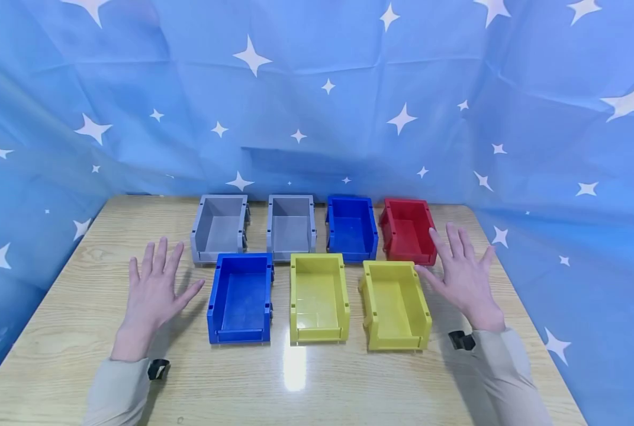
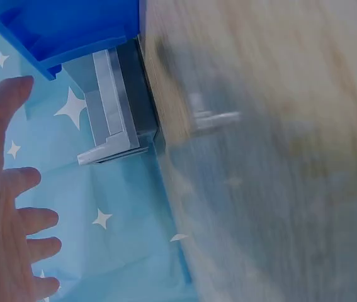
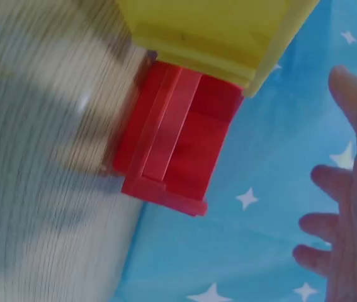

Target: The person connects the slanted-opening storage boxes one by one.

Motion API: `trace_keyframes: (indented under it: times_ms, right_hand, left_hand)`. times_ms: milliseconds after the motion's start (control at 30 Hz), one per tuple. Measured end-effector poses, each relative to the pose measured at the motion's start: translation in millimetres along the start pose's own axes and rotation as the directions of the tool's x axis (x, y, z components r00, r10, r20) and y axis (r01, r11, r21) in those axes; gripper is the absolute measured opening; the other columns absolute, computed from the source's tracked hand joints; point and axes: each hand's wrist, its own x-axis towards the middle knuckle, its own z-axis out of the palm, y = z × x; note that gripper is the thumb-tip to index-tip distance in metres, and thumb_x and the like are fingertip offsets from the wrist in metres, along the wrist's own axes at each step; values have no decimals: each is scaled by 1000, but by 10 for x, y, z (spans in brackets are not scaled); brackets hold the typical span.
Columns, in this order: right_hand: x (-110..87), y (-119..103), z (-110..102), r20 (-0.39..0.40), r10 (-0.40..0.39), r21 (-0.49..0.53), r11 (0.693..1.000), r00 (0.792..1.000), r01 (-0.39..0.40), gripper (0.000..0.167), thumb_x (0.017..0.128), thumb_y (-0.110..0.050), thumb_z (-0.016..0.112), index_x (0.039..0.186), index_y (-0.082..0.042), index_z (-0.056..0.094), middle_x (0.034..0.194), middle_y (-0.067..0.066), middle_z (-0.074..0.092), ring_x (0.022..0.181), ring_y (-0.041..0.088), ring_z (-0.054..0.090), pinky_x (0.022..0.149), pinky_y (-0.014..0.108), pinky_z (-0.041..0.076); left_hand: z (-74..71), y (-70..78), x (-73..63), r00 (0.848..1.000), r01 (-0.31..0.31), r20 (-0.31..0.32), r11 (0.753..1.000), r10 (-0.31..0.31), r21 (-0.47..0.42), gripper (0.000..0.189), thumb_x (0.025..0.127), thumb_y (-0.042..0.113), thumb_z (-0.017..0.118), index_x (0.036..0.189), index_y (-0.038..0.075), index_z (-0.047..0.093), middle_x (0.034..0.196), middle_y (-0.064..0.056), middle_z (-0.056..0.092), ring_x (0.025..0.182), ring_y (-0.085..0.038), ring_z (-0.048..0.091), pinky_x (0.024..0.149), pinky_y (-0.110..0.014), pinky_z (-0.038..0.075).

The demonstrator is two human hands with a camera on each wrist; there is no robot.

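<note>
My left hand has its fingers spread, left of the front blue bin; it holds nothing. On the other side, my right hand is spread too, beside the right yellow bin and the red bin. Its thumb and fingertips overlap their edges in the head view; whether they touch I cannot tell. In the left wrist view, a grey bin lies past the thumb. The right wrist view has the red bin below the yellow bin, apart from the fingers.
Two grey bins, the left and the right, stand in the back row with another blue bin. A second yellow bin sits mid-front. Behind the wooden table hangs a blue star-patterned cloth.
</note>
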Motion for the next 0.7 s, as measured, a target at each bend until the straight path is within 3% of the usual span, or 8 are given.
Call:
trace_keyframes:
  times_ms: [133,267,333,400,467,567,667,700]
  right_hand:
    - [19,-61,-11,-1,-3,93,996,1000,3,76,89,-47,57,149,-16,24,150,22,23,137,41,16,98,76,4]
    - [53,-171,-28,-13,-51,174,983,999,52,74,87,-38,64,146,-9,30,146,25,29,133,44,25,96,74,21]
    - [71,-242,-44,-23,-89,200,975,996,92,73,86,-34,67,144,-5,34,144,26,33,128,45,34,95,70,28]
    - [86,-322,-71,-17,-126,234,964,992,127,71,85,-29,69,142,-2,36,142,26,36,109,42,53,91,63,39]
    - [102,-405,-94,-7,-158,266,952,987,154,68,85,-26,69,140,0,40,140,27,39,94,38,59,86,58,46]
    - [124,-543,-122,40,-184,331,930,982,161,63,86,-24,68,138,1,42,137,25,43,96,36,59,88,54,47]
    - [153,-686,-135,72,-201,389,908,977,158,59,87,-23,68,136,1,44,132,23,49,118,40,48,94,55,43]
    - [165,-735,-138,77,-208,407,899,975,160,58,87,-23,68,135,2,46,130,22,52,116,39,50,93,53,45]
  left_hand:
    - [39,-11,18,995,-69,-81,995,63,-72,73,86,46,59,141,3,37,146,-27,28,135,-44,20,107,-63,15]
    - [91,-3,40,967,-191,-202,967,156,-168,64,81,28,65,132,-5,45,137,-30,39,125,-49,34,102,-62,28]
    - [110,18,44,957,-229,-230,949,178,-217,62,79,21,66,130,-7,47,135,-31,41,123,-49,37,99,-63,31]
    - [123,53,43,955,-241,-236,932,178,-272,60,77,15,68,128,-8,48,134,-30,43,121,-49,39,96,-64,33]
    - [131,95,37,962,-228,-222,918,161,-324,59,77,11,69,129,-8,48,133,-29,44,120,-48,40,95,-64,35]
    - [138,156,29,970,-207,-199,901,139,-380,57,78,6,70,129,-7,47,132,-28,47,119,-46,43,94,-63,36]
    - [144,205,27,971,-208,-196,888,136,-410,55,79,3,69,129,-8,48,128,-28,50,117,-45,46,95,-61,37]
    - [146,220,27,970,-213,-198,881,139,-422,54,79,2,69,128,-8,48,127,-28,51,115,-45,47,95,-60,38]
